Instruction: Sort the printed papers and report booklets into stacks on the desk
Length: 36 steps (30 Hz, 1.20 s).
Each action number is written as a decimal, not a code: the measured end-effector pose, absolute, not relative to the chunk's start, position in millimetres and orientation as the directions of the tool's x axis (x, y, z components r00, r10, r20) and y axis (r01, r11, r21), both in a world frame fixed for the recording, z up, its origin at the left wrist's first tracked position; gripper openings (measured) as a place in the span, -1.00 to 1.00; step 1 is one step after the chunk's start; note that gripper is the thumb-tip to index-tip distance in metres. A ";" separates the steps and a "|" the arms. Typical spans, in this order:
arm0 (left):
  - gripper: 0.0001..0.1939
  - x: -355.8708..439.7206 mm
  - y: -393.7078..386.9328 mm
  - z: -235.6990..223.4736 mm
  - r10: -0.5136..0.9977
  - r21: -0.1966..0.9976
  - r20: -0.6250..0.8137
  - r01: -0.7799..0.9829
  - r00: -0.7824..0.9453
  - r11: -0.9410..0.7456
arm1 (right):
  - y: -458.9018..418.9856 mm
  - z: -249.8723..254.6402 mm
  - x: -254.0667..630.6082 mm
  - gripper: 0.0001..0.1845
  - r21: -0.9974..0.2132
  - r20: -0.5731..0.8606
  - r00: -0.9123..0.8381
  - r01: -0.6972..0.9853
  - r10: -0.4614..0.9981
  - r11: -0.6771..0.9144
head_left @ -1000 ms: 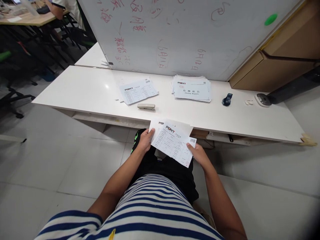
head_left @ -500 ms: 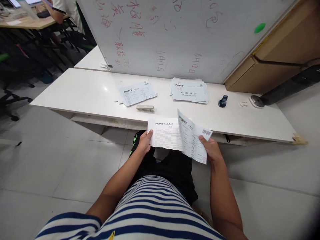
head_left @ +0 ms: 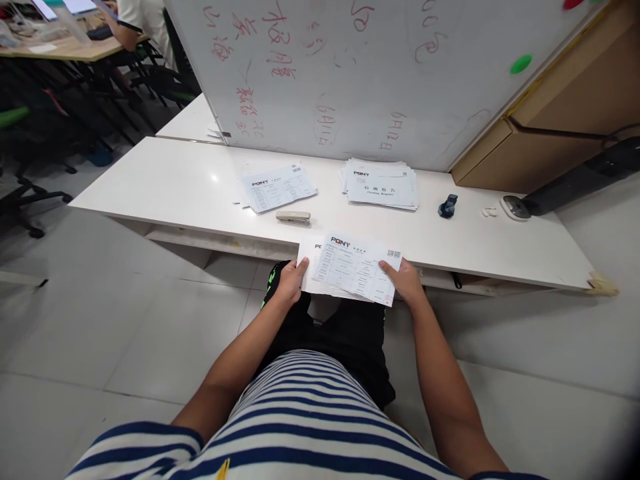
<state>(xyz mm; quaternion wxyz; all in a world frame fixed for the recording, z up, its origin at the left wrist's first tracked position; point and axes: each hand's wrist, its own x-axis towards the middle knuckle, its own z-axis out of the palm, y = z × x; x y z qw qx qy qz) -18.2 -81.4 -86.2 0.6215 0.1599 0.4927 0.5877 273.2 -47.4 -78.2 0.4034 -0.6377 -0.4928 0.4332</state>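
Note:
My left hand (head_left: 290, 280) pinches the left edge of a small sheaf of printed sheets (head_left: 350, 268) held just in front of the white table's near edge. My right hand (head_left: 406, 283) grips the right edge of the top sheet, which lies flat over the others. A beige stapler (head_left: 293, 217) lies on the table just beyond the papers. Two more stacks rest farther back: a tabled form pile (head_left: 277, 187) at centre-left and a report pile (head_left: 383, 183) to its right.
A long white table (head_left: 165, 187) stands against a whiteboard (head_left: 360, 73) with red writing. A dark blue clip-like object (head_left: 447, 205) and a small round device (head_left: 515, 207) lie at right. Cardboard boxes (head_left: 560, 127) stand at right. Another person sits at a desk (head_left: 65, 40) far left.
My right hand had lifted the top sheet up and off to the right; now it has laid that sheet back flat over the sheaf. My left hand stayed put.

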 end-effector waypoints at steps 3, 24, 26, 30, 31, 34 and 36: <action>-0.47 -19.0 -81.2 -84.8 0.883 0.767 -0.449 -0.567 -0.137 0.302 | -60.7 -98.6 256.3 -0.40 -0.955 -0.197 0.210 0.182 0.958 -0.236; -0.49 -27.1 -104.1 -48.5 0.966 0.963 -0.255 0.104 0.054 0.248 | -90.0 -51.8 217.5 -0.51 -0.882 -0.444 0.103 -0.228 0.890 -0.413; -0.54 -24.7 -97.8 -37.9 0.984 0.978 -0.177 0.113 0.030 0.173 | -85.7 -34.6 218.3 -0.56 -0.939 -0.323 0.150 -0.176 0.935 -0.296; -0.53 -23.9 -66.5 -0.2 0.999 0.997 0.029 0.069 0.016 -0.030 | -57.6 1.9 227.3 -0.59 -0.994 0.101 0.285 -0.018 0.953 0.111; -0.54 -24.0 -56.0 9.0 0.997 0.994 0.070 0.081 0.033 -0.072 | -47.4 8.0 229.1 -0.58 -0.981 0.189 0.303 0.023 0.934 0.191; -0.58 -23.2 -24.7 23.1 0.983 0.964 0.146 0.206 0.111 -0.166 | -15.6 10.9 228.9 -0.55 -0.955 0.296 0.285 0.076 0.912 0.286; -0.60 -22.3 -8.7 19.6 0.981 0.937 0.146 0.299 0.130 -0.180 | 1.5 1.0 225.4 -0.53 -0.971 0.237 0.219 0.036 0.947 0.235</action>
